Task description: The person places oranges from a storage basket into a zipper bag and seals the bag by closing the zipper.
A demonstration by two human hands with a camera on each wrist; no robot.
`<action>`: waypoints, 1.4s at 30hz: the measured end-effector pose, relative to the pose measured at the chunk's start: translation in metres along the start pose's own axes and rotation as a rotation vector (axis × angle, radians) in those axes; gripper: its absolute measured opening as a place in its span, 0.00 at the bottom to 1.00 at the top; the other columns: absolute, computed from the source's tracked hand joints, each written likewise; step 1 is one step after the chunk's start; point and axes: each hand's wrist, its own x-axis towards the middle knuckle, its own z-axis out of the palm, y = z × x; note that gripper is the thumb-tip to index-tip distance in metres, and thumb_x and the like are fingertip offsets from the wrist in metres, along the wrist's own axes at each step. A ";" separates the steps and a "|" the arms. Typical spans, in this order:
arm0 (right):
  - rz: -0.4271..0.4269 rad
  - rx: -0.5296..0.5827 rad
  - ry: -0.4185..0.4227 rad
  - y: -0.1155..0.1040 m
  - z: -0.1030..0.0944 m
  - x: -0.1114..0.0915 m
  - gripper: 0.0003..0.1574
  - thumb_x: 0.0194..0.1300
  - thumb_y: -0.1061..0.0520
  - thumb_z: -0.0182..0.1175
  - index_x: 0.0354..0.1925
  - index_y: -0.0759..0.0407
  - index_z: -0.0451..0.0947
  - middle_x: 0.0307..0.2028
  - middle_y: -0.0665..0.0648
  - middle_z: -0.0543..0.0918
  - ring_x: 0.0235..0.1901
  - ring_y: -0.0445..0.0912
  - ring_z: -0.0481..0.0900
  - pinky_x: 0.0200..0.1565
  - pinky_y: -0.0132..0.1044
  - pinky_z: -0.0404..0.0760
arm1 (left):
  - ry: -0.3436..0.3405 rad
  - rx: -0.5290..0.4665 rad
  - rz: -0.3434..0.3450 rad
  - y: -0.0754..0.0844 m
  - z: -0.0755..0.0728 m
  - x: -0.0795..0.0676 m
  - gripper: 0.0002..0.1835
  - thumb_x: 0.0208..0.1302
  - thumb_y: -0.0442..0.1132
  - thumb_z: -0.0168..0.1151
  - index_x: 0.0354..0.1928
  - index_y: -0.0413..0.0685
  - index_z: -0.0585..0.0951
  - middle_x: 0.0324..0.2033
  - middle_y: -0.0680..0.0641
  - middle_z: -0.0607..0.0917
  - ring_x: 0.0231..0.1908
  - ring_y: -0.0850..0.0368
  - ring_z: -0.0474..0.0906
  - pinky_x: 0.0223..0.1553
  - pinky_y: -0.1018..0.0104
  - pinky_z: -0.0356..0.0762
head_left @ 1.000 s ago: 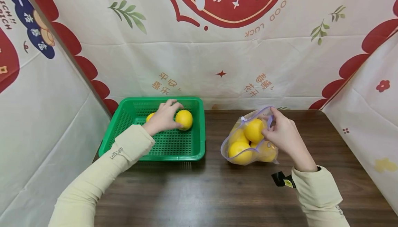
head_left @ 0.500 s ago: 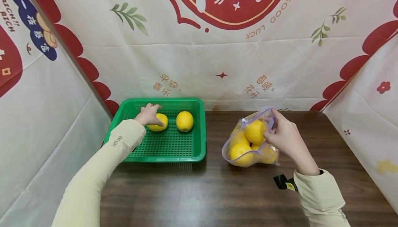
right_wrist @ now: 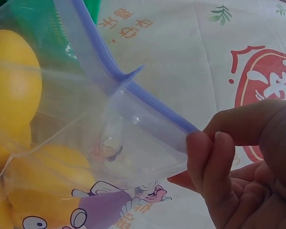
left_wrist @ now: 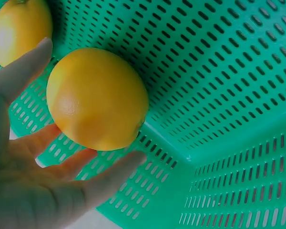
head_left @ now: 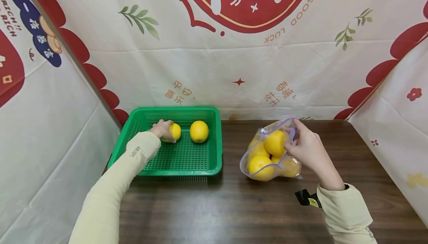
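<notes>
My left hand reaches into a green plastic basket around the left one of two yellow-orange oranges. In the left wrist view its fingers are spread, with the thumb on one side of that orange and the other fingers along its lower side; firm contact is not clear. The second orange lies to the right in the basket. My right hand pinches the purple zip edge of a clear zip bag between thumb and fingers. The bag stands with its mouth spread, holding several oranges.
The basket and bag stand apart on a dark wooden table. A white printed cloth hangs behind and at both sides. A black strap with a yellow tag sticks out from the right wrist.
My left hand has moved left from beside the right orange, then lowered over the left orange. My right hand keeps pinching the bag's edge, almost unmoved.
</notes>
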 end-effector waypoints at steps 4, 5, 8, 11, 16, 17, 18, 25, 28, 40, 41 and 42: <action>-0.009 0.002 0.009 0.000 0.000 0.000 0.43 0.47 0.67 0.56 0.61 0.78 0.54 0.12 0.50 0.65 0.13 0.42 0.64 0.16 0.30 0.65 | -0.001 -0.034 0.008 -0.001 0.002 0.004 0.41 0.50 0.40 0.68 0.65 0.44 0.59 0.54 0.33 0.62 0.48 0.37 0.66 0.44 0.47 0.70; -0.007 0.003 0.009 0.000 -0.001 -0.001 0.44 0.47 0.67 0.56 0.62 0.78 0.54 0.12 0.50 0.65 0.13 0.42 0.64 0.16 0.30 0.65 | 0.000 -0.044 0.013 -0.001 0.003 0.005 0.40 0.51 0.40 0.67 0.64 0.44 0.60 0.54 0.33 0.62 0.48 0.38 0.67 0.44 0.47 0.70; -0.004 0.002 0.008 0.001 0.000 -0.001 0.44 0.47 0.67 0.56 0.62 0.78 0.54 0.11 0.50 0.66 0.13 0.42 0.64 0.16 0.30 0.65 | 0.005 -0.065 0.031 0.000 0.005 0.008 0.35 0.52 0.38 0.66 0.61 0.44 0.61 0.53 0.33 0.62 0.46 0.39 0.67 0.43 0.48 0.70; -0.002 0.004 0.003 0.001 0.000 0.000 0.44 0.47 0.67 0.56 0.62 0.78 0.53 0.11 0.50 0.66 0.13 0.42 0.65 0.16 0.30 0.66 | 0.020 -0.064 0.023 0.001 0.009 0.011 0.32 0.54 0.40 0.64 0.60 0.45 0.61 0.52 0.33 0.60 0.44 0.37 0.66 0.42 0.49 0.70; -0.003 0.007 -0.001 0.002 0.000 -0.001 0.44 0.48 0.67 0.57 0.62 0.78 0.53 0.12 0.51 0.68 0.14 0.42 0.65 0.16 0.30 0.66 | 0.036 -0.026 -0.015 0.003 0.015 0.013 0.31 0.56 0.44 0.63 0.60 0.45 0.63 0.54 0.32 0.56 0.45 0.34 0.62 0.38 0.49 0.70; -0.004 0.007 0.000 0.002 0.000 -0.001 0.44 0.48 0.67 0.57 0.62 0.78 0.53 0.12 0.51 0.68 0.14 0.42 0.65 0.16 0.30 0.66 | 0.036 -0.020 -0.021 0.003 0.016 0.014 0.31 0.56 0.43 0.63 0.60 0.45 0.64 0.54 0.32 0.56 0.45 0.35 0.61 0.37 0.49 0.70; -0.004 0.004 0.002 0.002 0.000 -0.001 0.44 0.48 0.67 0.57 0.62 0.78 0.54 0.13 0.51 0.67 0.14 0.42 0.65 0.16 0.30 0.66 | 0.036 -0.018 -0.025 0.004 0.017 0.015 0.30 0.55 0.43 0.64 0.59 0.46 0.65 0.54 0.32 0.55 0.45 0.35 0.61 0.37 0.50 0.70; -0.011 0.003 0.005 0.002 -0.001 -0.002 0.44 0.48 0.66 0.58 0.62 0.78 0.53 0.13 0.51 0.68 0.13 0.42 0.65 0.16 0.30 0.66 | 0.033 -0.015 -0.027 0.010 0.019 0.022 0.30 0.52 0.39 0.66 0.58 0.46 0.68 0.54 0.32 0.57 0.44 0.36 0.60 0.37 0.51 0.71; -0.013 0.004 0.003 0.002 -0.001 -0.001 0.44 0.48 0.66 0.58 0.62 0.78 0.53 0.13 0.52 0.68 0.13 0.42 0.65 0.16 0.30 0.67 | 0.030 -0.004 -0.021 0.011 0.018 0.022 0.31 0.51 0.39 0.68 0.58 0.45 0.69 0.54 0.33 0.61 0.45 0.37 0.62 0.39 0.51 0.71; -0.005 -0.001 -0.002 0.002 -0.001 -0.002 0.45 0.48 0.66 0.59 0.62 0.78 0.53 0.14 0.52 0.68 0.14 0.42 0.65 0.16 0.31 0.67 | 0.082 0.075 0.087 0.019 -0.004 -0.007 0.31 0.44 0.37 0.72 0.53 0.43 0.73 0.48 0.34 0.67 0.40 0.38 0.63 0.35 0.52 0.71; -0.006 -0.004 -0.003 0.002 -0.002 -0.002 0.45 0.48 0.66 0.59 0.62 0.78 0.53 0.14 0.52 0.68 0.14 0.42 0.66 0.16 0.31 0.67 | 0.094 0.062 0.103 0.020 -0.007 -0.010 0.30 0.43 0.38 0.72 0.52 0.43 0.73 0.48 0.34 0.67 0.40 0.38 0.63 0.35 0.52 0.71; -0.006 -0.009 -0.003 0.002 -0.002 -0.002 0.45 0.48 0.66 0.59 0.62 0.78 0.53 0.14 0.52 0.69 0.14 0.42 0.66 0.16 0.31 0.67 | 0.108 0.051 0.123 0.022 -0.009 -0.014 0.30 0.43 0.38 0.72 0.52 0.44 0.74 0.48 0.35 0.67 0.39 0.39 0.63 0.34 0.52 0.71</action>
